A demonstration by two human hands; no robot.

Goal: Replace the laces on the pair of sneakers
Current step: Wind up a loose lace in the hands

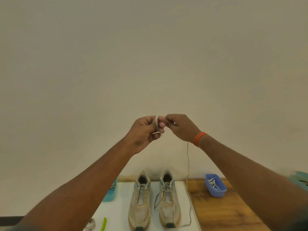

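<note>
Two worn white sneakers stand side by side on a white mat, toes toward me: the left sneaker and the right sneaker, which has loose laces trailing over it. Both hands are raised well above the table in front of the wall. My left hand grips a pale lace wound over its fingers. My right hand pinches the same lace close beside it. The lace's long tail hangs down from my right hand to the mat beside the right sneaker.
A blue tray holding white laces sits on the wooden table at the right. A teal tray is partly hidden behind my left arm. A green strip and a small clear object lie at the mat's near edge.
</note>
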